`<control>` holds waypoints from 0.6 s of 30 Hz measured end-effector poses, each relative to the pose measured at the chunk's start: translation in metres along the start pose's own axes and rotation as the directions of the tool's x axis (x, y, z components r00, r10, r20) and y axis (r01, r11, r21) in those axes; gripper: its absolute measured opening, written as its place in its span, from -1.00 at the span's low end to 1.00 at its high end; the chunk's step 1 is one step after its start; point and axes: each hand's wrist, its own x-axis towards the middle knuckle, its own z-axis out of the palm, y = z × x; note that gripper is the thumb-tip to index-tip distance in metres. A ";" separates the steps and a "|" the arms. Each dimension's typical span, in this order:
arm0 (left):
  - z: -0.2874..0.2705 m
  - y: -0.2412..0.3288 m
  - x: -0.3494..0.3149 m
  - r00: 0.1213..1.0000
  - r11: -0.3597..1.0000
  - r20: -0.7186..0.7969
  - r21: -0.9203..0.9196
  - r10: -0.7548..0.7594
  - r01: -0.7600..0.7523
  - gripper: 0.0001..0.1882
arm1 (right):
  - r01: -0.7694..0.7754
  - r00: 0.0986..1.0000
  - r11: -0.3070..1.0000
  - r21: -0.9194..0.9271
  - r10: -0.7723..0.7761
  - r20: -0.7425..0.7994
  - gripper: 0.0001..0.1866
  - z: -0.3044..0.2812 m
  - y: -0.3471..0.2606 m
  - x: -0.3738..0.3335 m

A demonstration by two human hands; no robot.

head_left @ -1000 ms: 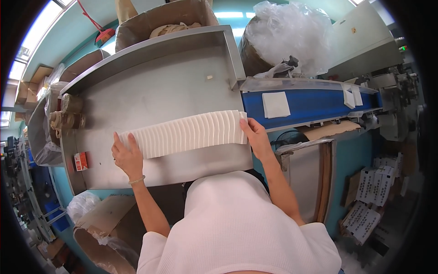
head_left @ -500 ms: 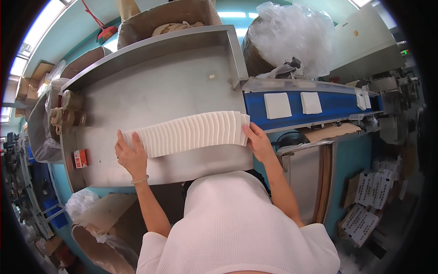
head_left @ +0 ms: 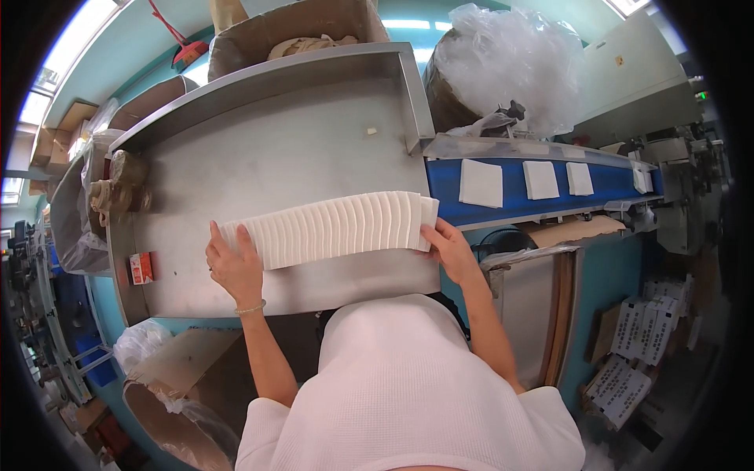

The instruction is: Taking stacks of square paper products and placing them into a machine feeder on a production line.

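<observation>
A long row of white folded paper napkins [head_left: 338, 231], overlapping like a fan, lies across the metal worktable. At its left end my left hand [head_left: 236, 264] rests with fingers spread, thumb over the napkins and index finger at their far edge. My right hand [head_left: 453, 250] pinches the near corner of the rightmost napkin [head_left: 430, 216], which sticks out a little from the row. Its fingers are partly hidden below the paper. Just beyond this end runs a blue conveyor belt [head_left: 514, 198] carrying several flat white folded squares [head_left: 481, 184], spaced apart.
Raised metal edges border the worktable [head_left: 275, 141]. A small red and white box [head_left: 141, 268] and a brown roll of tape or twine [head_left: 114, 196] stand at its left. A bag of clear plastic [head_left: 506, 63] bulges behind the belt; an open carton [head_left: 188, 377] is below left.
The view has shifted slightly. Three white squares now stand separate on the nearer part of the belt, where two did. My hands stay at the two ends of the napkin row.
</observation>
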 end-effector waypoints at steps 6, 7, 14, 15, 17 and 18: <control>0.001 0.006 -0.001 0.999 0.999 0.033 -0.022 0.032 -0.031 -0.38 | 0.114 0.963 0.984 0.137 -0.075 -0.261 -0.60 -0.004 -0.002 0.014; -0.001 0.009 -0.002 0.999 1.000 0.031 -0.009 0.013 -0.013 -0.39 | 0.146 0.973 0.989 -0.020 -0.147 -0.177 -0.59 0.003 -0.002 0.013; -0.003 0.013 -0.004 1.000 1.000 0.028 -0.008 -0.005 0.005 -0.39 | 0.041 0.999 0.996 0.077 -0.039 -0.031 -0.70 -0.009 0.018 0.007; -0.001 0.014 -0.004 1.000 1.000 0.026 -0.007 -0.007 0.007 -0.39 | 0.028 0.996 0.999 0.023 -0.026 -0.087 -0.72 -0.012 0.019 0.004; 0.000 0.015 -0.004 1.000 1.000 0.026 -0.024 0.014 -0.013 -0.38 | 0.184 0.963 0.963 0.199 -0.136 -0.230 -0.68 -0.013 0.016 0.011; 0.000 0.016 -0.005 0.999 1.000 0.030 -0.026 0.019 -0.018 -0.38 | 0.256 0.944 0.926 0.279 -0.177 -0.277 -0.65 -0.017 0.015 0.018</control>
